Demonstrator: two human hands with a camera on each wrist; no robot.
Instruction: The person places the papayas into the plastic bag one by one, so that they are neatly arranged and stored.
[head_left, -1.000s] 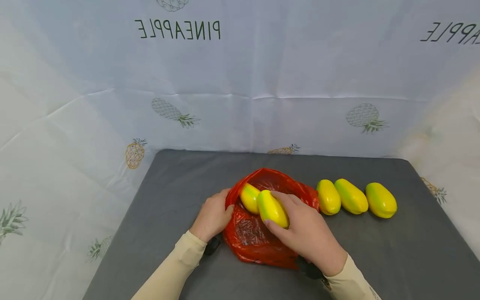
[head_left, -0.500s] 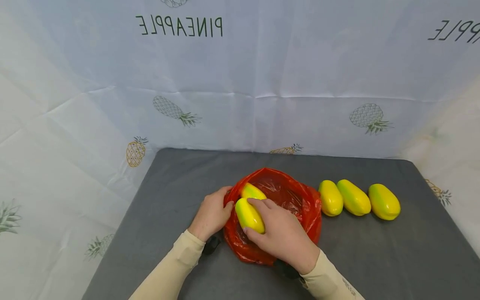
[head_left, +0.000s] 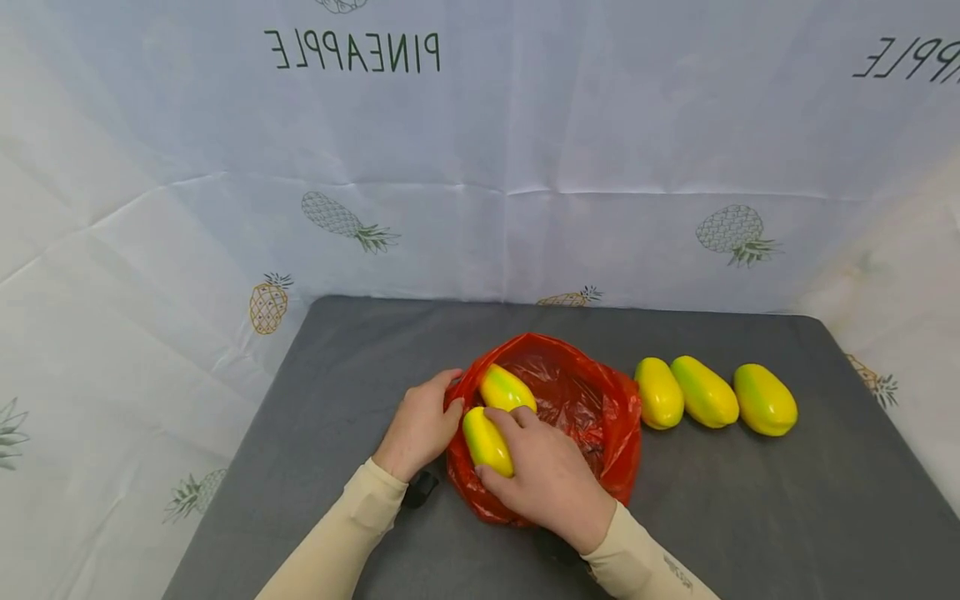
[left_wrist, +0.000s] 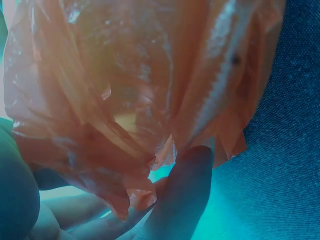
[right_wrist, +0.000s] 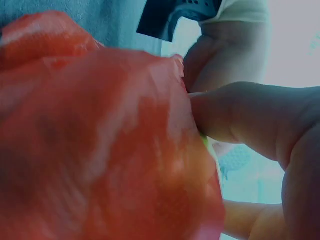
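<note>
A red plastic bag (head_left: 621, 442) stands with its mouth spread wide in the middle of the table. My left hand (head_left: 417, 427) grips the bag's left rim, thumb on the inner side; the left wrist view has its fingers (left_wrist: 182, 195) against the crinkled plastic. Within the mouth, my right hand (head_left: 551, 477) holds a yellow-green oblong fruit (head_left: 486, 442) between thumb and fingers, low at the left front. Another such fruit (head_left: 504, 388) lies in the bag just behind it. In the right wrist view the bag wall (right_wrist: 110, 150) hides most of the held fruit.
Three similar fruits, a left one (head_left: 660, 396), a middle one (head_left: 705, 393) and a right one (head_left: 765, 402), lie in a row right of the bag on the dark grey table (head_left: 787, 517). A pineapple-print curtain (head_left: 480, 242) hangs behind the table and along its sides.
My right hand has carried the held fruit leftward and down into the bag's mouth, toward the left front rim. The left hand stays on the rim.
</note>
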